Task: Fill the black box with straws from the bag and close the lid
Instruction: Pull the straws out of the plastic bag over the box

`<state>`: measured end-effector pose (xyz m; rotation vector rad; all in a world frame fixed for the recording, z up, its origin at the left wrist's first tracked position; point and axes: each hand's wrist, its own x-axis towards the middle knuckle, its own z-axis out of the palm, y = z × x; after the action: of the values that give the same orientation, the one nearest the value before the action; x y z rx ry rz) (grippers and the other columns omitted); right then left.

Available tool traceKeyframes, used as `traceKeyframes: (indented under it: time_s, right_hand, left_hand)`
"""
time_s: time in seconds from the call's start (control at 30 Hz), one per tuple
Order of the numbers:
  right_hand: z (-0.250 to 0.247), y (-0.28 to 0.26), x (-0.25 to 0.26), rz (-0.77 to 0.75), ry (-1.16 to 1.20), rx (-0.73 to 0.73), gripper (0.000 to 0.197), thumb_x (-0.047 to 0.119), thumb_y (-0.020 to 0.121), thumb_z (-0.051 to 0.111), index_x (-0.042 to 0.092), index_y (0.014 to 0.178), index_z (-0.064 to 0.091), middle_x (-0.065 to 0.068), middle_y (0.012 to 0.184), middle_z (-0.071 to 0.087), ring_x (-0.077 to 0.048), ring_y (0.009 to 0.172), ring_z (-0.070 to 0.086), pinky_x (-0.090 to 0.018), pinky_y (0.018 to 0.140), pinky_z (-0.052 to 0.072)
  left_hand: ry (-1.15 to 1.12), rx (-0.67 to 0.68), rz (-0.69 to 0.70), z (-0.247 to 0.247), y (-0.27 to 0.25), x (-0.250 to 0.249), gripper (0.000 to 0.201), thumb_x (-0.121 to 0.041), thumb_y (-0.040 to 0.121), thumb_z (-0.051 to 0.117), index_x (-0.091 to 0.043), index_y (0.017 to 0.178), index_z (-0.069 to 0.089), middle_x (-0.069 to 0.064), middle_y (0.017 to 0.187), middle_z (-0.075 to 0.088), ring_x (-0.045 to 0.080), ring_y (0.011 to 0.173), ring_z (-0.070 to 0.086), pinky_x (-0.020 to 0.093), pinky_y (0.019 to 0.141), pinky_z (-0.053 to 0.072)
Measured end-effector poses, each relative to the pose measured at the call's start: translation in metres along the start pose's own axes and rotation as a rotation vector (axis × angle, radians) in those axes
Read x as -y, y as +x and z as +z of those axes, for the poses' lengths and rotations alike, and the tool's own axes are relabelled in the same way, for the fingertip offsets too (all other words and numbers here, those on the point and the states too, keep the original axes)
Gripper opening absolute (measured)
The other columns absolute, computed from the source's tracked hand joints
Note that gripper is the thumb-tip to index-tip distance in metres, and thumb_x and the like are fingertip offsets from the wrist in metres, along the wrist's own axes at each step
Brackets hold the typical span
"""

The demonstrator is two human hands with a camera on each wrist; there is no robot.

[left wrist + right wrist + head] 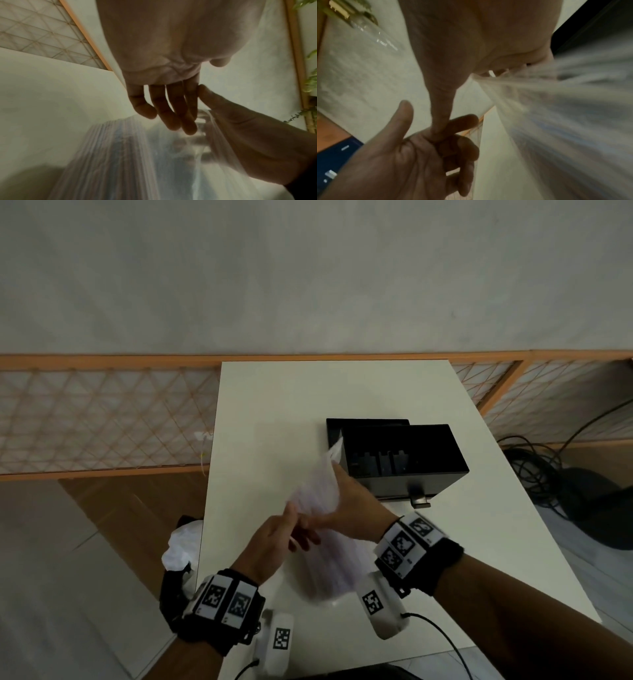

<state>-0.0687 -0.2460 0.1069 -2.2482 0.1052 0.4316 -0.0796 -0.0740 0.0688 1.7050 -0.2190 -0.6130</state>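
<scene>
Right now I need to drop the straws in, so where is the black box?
In the head view the black box stands open on the white table, right of centre, just beyond the right hand holding the bag of straws.

Hands (pixel 171 105) touching above seemingly straws (pixel 109 159)

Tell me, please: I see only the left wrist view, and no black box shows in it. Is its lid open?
Observer: Yes. In the head view the black box stands on the white table, and its lid is open and sits behind it.
Operator: Are straws inside already?
Observer: I see none there. Only dark dividers show inside.
Operator: What does the right hand hold?
Observer: The right hand grips a bundle of straws, and their tips are next to the box's left wall.
</scene>
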Motion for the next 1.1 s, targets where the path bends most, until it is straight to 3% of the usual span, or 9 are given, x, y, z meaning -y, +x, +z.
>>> traceKeyframes:
  time_s: [0.1,0.27,0.4,0.5,0.63,0.7,0.77,0.9,1.1]
  right_hand:
    - [0.010,0.002,-0.002,0.075,-0.088,-0.092,0.100,0.032,0.070,0.078,0.018,0.146,0.015,-0.010,0.132,0.052,-0.028,0.118,0.054,-0.032,0.095,0.046]
    - [-0.003,0.000,-0.001,0.034,-0.054,-0.159,0.039,0.009,0.079,0.065,0.010,0.118,0.060,-0.011,0.098,0.069,-0.024,0.091,0.064,-0.020,0.071,0.045]
    - [-0.026,-0.013,0.026,-0.147,-0.026,-0.047,0.013,0.009,0.077,0.069,0.001,0.087,0.070,-0.008,0.074,0.065,-0.017,0.068,0.060,-0.030,0.065,0.048]
    - [-0.051,-0.023,0.048,-0.272,0.014,0.009,0.010,0.014,0.079,0.070,0.004,0.082,0.068,0.003,0.065,0.056,-0.002,0.056,0.047,-0.024,0.059,0.040]
    - [-0.101,-0.034,0.073,-0.342,0.269,0.032,0.020,0.006,0.080,0.071,0.020,0.069,0.062,0.011,0.063,0.060,-0.002,0.063,0.055,-0.020,0.063,0.046]
    - [-0.128,-0.033,0.076,-0.393,0.359,-0.032,0.024,-0.001,0.077,0.071,0.017,0.066,0.060,0.010,0.061,0.061,-0.004,0.062,0.055,-0.018,0.062,0.046]
    - [-0.154,-0.029,0.073,-0.430,0.396,-0.119,0.015,-0.003,0.075,0.072,0.008,0.070,0.063,-0.004,0.068,0.060,-0.011,0.065,0.055,-0.024,0.064,0.044]
    - [-0.198,-0.010,0.050,-0.428,0.587,-0.281,0.007,-0.005,0.076,0.069,-0.001,0.080,0.064,-0.011,0.074,0.067,-0.014,0.069,0.063,-0.024,0.068,0.051]
    - [-0.227,0.016,-0.025,-0.249,0.706,-0.446,0.021,0.004,0.073,0.075,-0.006,0.090,0.067,-0.017,0.090,0.067,-0.020,0.082,0.062,-0.026,0.073,0.048]
  left_hand:
    - [0.049,-0.048,-0.105,-0.005,0.001,0.015,0.068,-0.057,0.093,0.014,-0.020,0.089,0.071,0.005,0.078,0.073,0.015,0.068,0.063,0.026,0.065,0.044]
    - [0.075,-0.145,-0.276,-0.011,0.005,0.045,0.016,-0.032,0.092,0.054,-0.021,0.102,0.060,0.007,0.096,0.068,0.016,0.073,0.060,0.028,0.064,0.046]
    - [-0.206,-0.190,-0.415,-0.006,0.006,0.065,0.048,-0.022,0.090,0.059,-0.016,0.133,0.040,0.011,0.123,0.058,0.026,0.108,0.058,0.043,0.085,0.050]
    - [-0.382,-0.152,-0.338,0.005,0.010,0.062,0.056,-0.007,0.088,0.060,-0.014,0.137,0.034,0.012,0.127,0.057,0.025,0.110,0.056,0.046,0.090,0.048]
    - [-0.501,-0.174,-0.186,0.009,0.025,0.035,0.098,-0.056,0.024,0.090,-0.017,0.106,0.051,-0.006,0.090,0.066,0.020,0.088,0.056,0.022,0.066,0.053]
    - [-0.486,-0.139,-0.080,0.008,0.033,0.012,0.076,-0.056,0.043,0.087,-0.016,0.101,0.059,-0.003,0.093,0.067,0.020,0.093,0.059,0.020,0.073,0.054]
    - [-0.495,-0.158,0.052,0.005,0.043,-0.016,0.023,-0.023,0.066,0.082,-0.022,0.086,0.070,-0.012,0.081,0.072,0.004,0.081,0.066,0.015,0.071,0.054]
    - [-0.377,-0.229,0.164,0.008,0.078,-0.068,0.094,-0.054,0.030,0.090,-0.016,0.111,0.060,-0.013,0.095,0.072,0.002,0.091,0.065,0.022,0.081,0.053]
    - [-0.302,-0.313,0.211,0.021,0.122,-0.113,0.062,-0.043,0.051,0.075,-0.029,0.109,0.058,-0.009,0.106,0.069,0.010,0.100,0.065,0.034,0.087,0.051]
